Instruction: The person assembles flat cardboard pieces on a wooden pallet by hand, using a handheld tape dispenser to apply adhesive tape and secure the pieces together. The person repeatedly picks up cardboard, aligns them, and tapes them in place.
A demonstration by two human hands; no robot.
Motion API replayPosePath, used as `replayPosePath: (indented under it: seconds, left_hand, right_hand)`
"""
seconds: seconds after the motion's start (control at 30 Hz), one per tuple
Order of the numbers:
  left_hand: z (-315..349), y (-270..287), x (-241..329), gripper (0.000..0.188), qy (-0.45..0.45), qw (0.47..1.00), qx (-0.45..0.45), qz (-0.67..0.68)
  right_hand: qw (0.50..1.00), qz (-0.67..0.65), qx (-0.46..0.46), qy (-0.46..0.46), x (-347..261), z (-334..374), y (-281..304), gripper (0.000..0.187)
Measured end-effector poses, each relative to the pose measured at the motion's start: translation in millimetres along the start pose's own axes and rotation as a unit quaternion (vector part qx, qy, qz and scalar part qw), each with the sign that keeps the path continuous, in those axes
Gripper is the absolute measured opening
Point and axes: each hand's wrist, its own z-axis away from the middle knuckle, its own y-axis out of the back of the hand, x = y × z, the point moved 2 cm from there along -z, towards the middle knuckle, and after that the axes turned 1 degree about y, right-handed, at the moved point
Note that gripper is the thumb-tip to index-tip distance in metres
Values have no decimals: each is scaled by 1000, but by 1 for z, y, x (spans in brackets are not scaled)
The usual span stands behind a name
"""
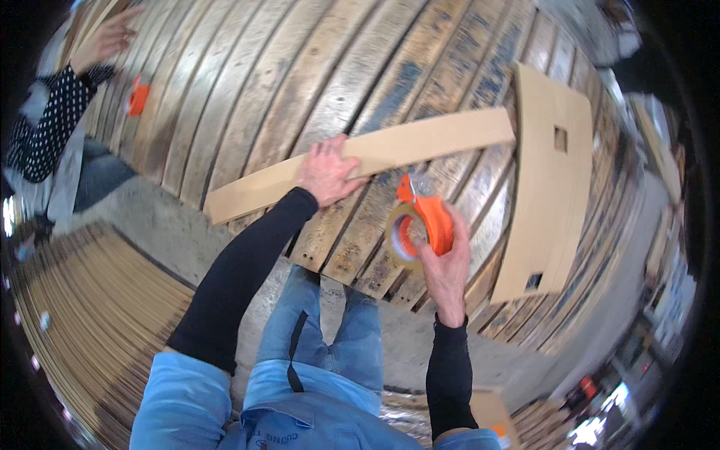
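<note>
Atop slatted boards (300,71), the left hand (327,172) lies flat on a probably light cardboard strip (439,140), best held mid-length; the right hand (448,271) grips a tape dispenser (436,220)

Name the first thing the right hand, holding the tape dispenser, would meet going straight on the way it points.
Most likely the cardboard strip, ahead of the right hand and its orange tape dispenser; height is unclear, so they might pass above it.
</note>
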Motion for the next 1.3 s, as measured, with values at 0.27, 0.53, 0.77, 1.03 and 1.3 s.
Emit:
replayPosePath:
  seconds: [0.27,0.53,0.77,1.03,1.3]
  left_hand:
    - [0,-5,-2,41,6,1000,10,26]
    - [-3,-4,0,39,6,1000,10,16]
    - [0,-1,-1,38,16,999,-2,30]
    - [-41,-4,23,33,-90,994,-46,-47]
    - [-71,18,-52,53,-15,944,-88,318]
  right_hand:
    - [917,336,-47,211,-34,-102,-91,29]
    - [879,398,-102,241,-38,-106,-88,16]
    - [925,325,-77,180,-2,-31,-59,35]
    - [942,280,-32,184,45,-19,-71,46]
    - [941,229,5,250,-1,-77,-96,39]
